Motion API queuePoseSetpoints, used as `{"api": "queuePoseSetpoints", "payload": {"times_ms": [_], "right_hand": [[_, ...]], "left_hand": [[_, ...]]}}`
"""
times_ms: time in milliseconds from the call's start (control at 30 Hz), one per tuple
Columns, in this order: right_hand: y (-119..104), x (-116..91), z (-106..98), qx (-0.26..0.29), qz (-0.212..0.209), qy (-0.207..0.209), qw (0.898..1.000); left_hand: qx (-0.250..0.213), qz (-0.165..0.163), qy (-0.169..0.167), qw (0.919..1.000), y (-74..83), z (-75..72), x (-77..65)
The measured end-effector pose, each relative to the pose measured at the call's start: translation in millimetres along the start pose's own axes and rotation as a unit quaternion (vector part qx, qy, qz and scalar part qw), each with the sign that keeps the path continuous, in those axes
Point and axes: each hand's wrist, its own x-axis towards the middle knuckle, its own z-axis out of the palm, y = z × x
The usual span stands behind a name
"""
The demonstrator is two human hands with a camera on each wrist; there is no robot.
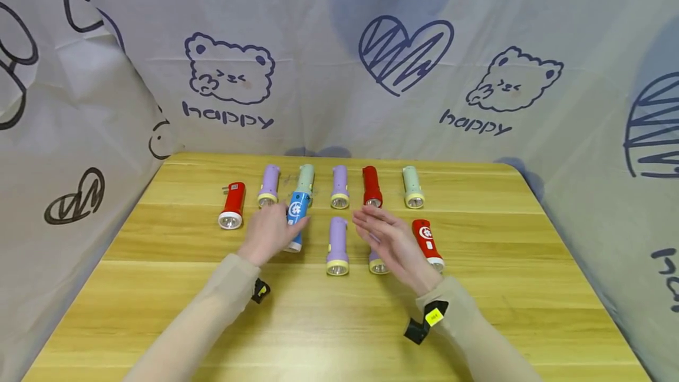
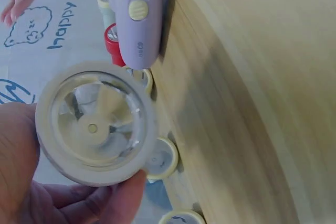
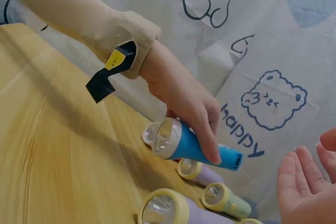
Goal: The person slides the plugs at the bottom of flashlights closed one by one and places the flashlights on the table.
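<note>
My left hand (image 1: 267,231) grips a blue flashlight (image 1: 297,211) with a white head, fingers and thumb round its body. In the left wrist view its clear lens (image 2: 94,127) faces the camera. The right wrist view shows the same blue flashlight (image 3: 197,145) tilted, above the table. My right hand (image 1: 395,246) is held out with straight fingers and holds nothing. It partly hides a purple flashlight (image 1: 378,264). Between the hands lies another purple flashlight (image 1: 338,243) with a pale yellow head.
A back row holds purple flashlights (image 1: 269,183) (image 1: 340,184), green flashlights (image 1: 306,177) (image 1: 411,184) and a red flashlight (image 1: 371,184). One red flashlight (image 1: 234,199) lies at left with plug prongs out; another red flashlight (image 1: 425,240) is right of my right hand. White cloth (image 1: 318,75) hangs behind the wooden table (image 1: 318,323).
</note>
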Motion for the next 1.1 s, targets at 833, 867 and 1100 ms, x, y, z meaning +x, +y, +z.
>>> {"api": "queuePoseSetpoints", "payload": {"times_ms": [833, 867, 1100], "right_hand": [[11, -4, -4, -0.072, 0.014, -0.042, 0.996], [11, -4, -4, -0.072, 0.016, -0.043, 0.996], [10, -4, -5, -0.070, 0.023, -0.044, 0.996]], "left_hand": [[0.019, -0.089, -0.155, 0.9837, -15.7, 20.9, 7.3], [0.011, -0.089, -0.158, 0.9833, -16.8, 21.8, 7.8], [-0.054, -0.090, -0.178, 0.9784, -23.9, 24.5, 10.1]]}}
